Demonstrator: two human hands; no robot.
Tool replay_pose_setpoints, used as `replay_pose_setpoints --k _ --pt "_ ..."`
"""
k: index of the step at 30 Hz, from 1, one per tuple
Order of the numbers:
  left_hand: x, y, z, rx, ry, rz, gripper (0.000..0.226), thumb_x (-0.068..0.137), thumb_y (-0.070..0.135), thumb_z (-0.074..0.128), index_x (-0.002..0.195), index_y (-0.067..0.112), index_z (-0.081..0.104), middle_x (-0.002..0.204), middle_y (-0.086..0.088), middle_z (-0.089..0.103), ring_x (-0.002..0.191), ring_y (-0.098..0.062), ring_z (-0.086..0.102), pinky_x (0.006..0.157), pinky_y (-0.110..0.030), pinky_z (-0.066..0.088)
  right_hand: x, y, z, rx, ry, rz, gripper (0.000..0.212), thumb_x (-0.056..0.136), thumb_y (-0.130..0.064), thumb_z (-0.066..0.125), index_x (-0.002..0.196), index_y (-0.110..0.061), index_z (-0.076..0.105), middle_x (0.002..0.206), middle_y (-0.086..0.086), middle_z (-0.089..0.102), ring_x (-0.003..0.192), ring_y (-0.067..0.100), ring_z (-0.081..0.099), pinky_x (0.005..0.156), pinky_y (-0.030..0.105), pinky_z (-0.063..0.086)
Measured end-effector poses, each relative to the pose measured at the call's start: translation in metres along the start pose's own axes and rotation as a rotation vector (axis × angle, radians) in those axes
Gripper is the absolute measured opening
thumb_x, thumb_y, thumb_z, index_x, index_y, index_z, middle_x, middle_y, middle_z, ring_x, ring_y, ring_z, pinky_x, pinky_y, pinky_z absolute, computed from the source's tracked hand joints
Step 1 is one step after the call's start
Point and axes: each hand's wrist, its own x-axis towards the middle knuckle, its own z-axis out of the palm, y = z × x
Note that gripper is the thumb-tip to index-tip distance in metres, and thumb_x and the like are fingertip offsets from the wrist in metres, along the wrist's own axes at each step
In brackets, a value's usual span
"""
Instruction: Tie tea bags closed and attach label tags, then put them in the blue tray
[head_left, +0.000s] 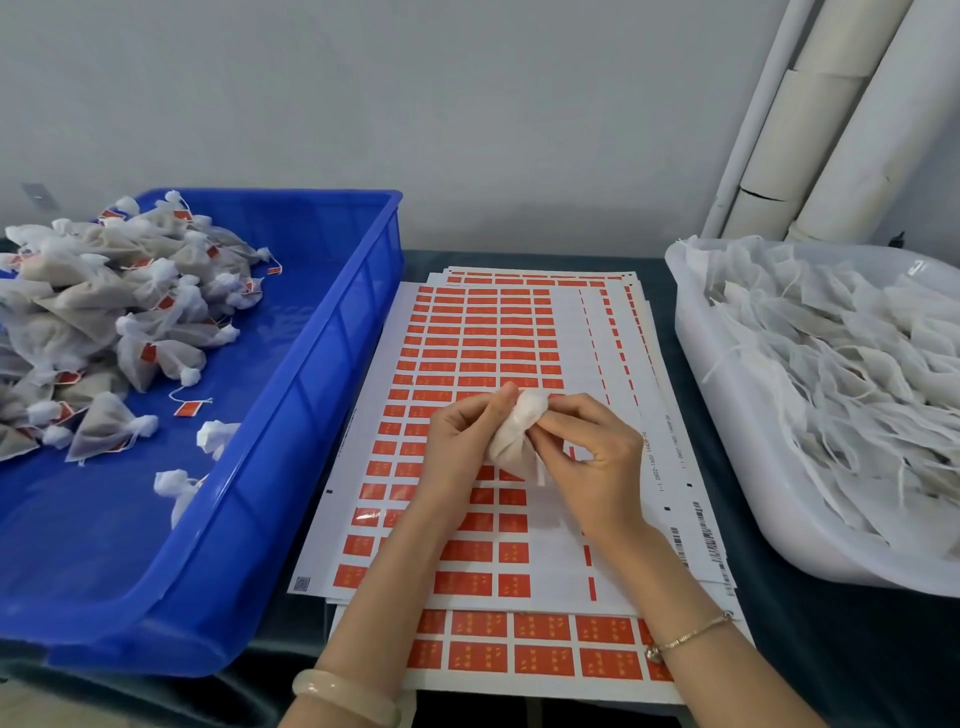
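Both hands are gripping one white mesh tea bag (519, 436).
The left hand (460, 439) and right hand (592, 462) are pinching it above the stacked sheets of red label stickers (467, 332).

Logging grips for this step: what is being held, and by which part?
One tea bag, in both hands: the left hand pinches its top end, the right hand pinches its side midway.

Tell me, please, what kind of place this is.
Probably a small tea-packing workstation: a blue tray of tied, tagged tea bags, sheets of red labels, and a white tub of untied bags.
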Motion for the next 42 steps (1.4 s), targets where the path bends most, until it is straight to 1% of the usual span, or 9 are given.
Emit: replay_pose_setpoints --k 11,14,17,19,22,27,34,38,42 --pt "0.0 -0.004 0.001 0.028 -0.044 0.023 0.018 0.083 0.035 0.059 0.087 0.028 0.075 0.078 0.008 0.073 0.073 -0.007 0.069 0.062 -0.014 0.051 0.0 0.001 0.001 0.074 -0.093 0.0 0.018 0.075 0.002 0.077 0.092 0.0 0.073 0.089 0.009 0.069 0.081 0.008 0.062 0.074 0.009 0.05" --pt "0.003 -0.007 0.002 0.056 0.007 -0.003 0.025 0.093 0.032 0.053 0.086 0.02 0.074 0.075 0.003 0.071 0.07 -0.009 0.067 0.062 -0.015 0.051 -0.002 0.003 0.004 0.051 -0.149 0.049 0.02 0.079 -0.005 0.076 0.098 -0.004 0.068 0.094 0.0 0.066 0.073 0.001 0.058 0.072 0.006 0.048" --pt "0.004 -0.006 0.002 0.072 0.023 -0.025 0.033 0.099 0.036 0.045 0.091 0.021 0.073 0.084 0.001 0.072 0.079 -0.012 0.068 0.07 -0.017 0.054 -0.003 0.007 0.009 0.03 -0.179 0.103 0.023 0.084 -0.009 0.072 0.105 -0.013 0.063 0.101 -0.016 0.056 0.082 -0.01 0.056 0.075 0.002 0.044" --pt "0.003 -0.005 0.004 0.086 0.004 -0.011 0.036 0.097 0.04 0.043 0.101 0.019 0.072 0.095 -0.001 0.072 0.09 -0.013 0.068 0.078 -0.02 0.055 -0.005 0.009 0.011 0.015 -0.196 0.13 0.021 0.089 -0.014 0.066 0.107 -0.021 0.058 0.102 -0.021 0.052 0.088 -0.011 0.055 0.076 0.002 0.044" --pt "0.001 -0.004 0.007 0.109 -0.027 0.024 0.044 0.087 0.05 0.043 0.107 0.021 0.069 0.103 0.0 0.07 0.097 -0.011 0.065 0.077 -0.014 0.052 -0.006 0.01 0.01 0.005 -0.197 0.181 0.017 0.091 -0.033 0.055 0.108 -0.031 0.052 0.1 -0.022 0.053 0.091 -0.007 0.057 0.075 0.002 0.044" --pt "0.001 -0.004 0.006 0.113 -0.095 0.121 0.022 0.09 0.027 0.058 0.108 0.018 0.068 0.096 0.008 0.071 0.095 -0.011 0.067 0.075 -0.015 0.052 -0.006 0.011 0.011 -0.012 -0.225 0.208 0.019 0.092 -0.034 0.054 0.108 -0.038 0.046 0.098 -0.035 0.045 0.097 -0.012 0.052 0.075 -0.002 0.041" --pt "0.003 -0.01 0.004 0.234 -0.066 0.144 0.016 0.091 0.019 0.064 0.106 0.02 0.068 0.094 0.008 0.07 0.093 -0.012 0.066 0.078 -0.02 0.054 -0.007 0.015 0.009 -0.056 -0.24 0.255 0.018 0.094 -0.025 0.057 0.107 -0.033 0.047 0.102 -0.021 0.05 0.099 -0.015 0.05 0.077 -0.003 0.038" --pt "0.003 -0.01 0.005 0.244 -0.058 0.126 0.018 0.088 0.023 0.068 0.106 0.02 0.066 0.095 0.004 0.069 0.092 -0.016 0.065 0.078 -0.024 0.055 -0.007 0.013 0.007 -0.105 -0.216 0.26 0.012 0.095 -0.024 0.055 0.102 -0.029 0.046 0.097 -0.016 0.053 0.082 -0.002 0.057 0.067 0.008 0.046" --pt "0.001 -0.008 0.006 0.237 -0.071 0.168 0.014 0.086 0.021 0.071 0.096 0.028 0.064 0.087 0.013 0.067 0.085 -0.006 0.064 0.069 -0.015 0.053 -0.005 0.01 0.005 -0.133 -0.188 0.288 0.011 0.094 -0.025 0.056 0.1 -0.027 0.047 0.094 -0.015 0.054 0.075 0.002 0.057 0.07 0.015 0.047"
